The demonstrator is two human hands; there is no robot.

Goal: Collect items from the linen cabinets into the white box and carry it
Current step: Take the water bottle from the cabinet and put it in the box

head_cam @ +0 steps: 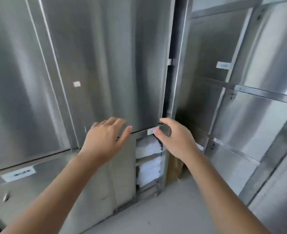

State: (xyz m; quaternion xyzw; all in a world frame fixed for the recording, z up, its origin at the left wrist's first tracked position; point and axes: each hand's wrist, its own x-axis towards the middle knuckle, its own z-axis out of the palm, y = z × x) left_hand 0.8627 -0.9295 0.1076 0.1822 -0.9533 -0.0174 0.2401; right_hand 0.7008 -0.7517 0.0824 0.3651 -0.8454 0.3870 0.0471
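A tall steel cabinet door (109, 68) stands slightly ajar, with a dark gap along its right edge. My right hand (175, 137) pinches the door's lower right corner between thumb and fingers. My left hand (105, 137) is raised in front of the door's bottom edge with its fingers spread and relaxed, holding nothing. Below the door, an open lower compartment shows stacks of folded white linen (147, 146) on two shelves, with a second stack (149, 171) underneath. The white box is out of view.
More steel cabinets (251, 125) with labelled doors line the right side at an angle. A lower drawer front with a white label (19, 173) and a knob sits at the left. Pale grey floor (181, 208) lies between the cabinets.
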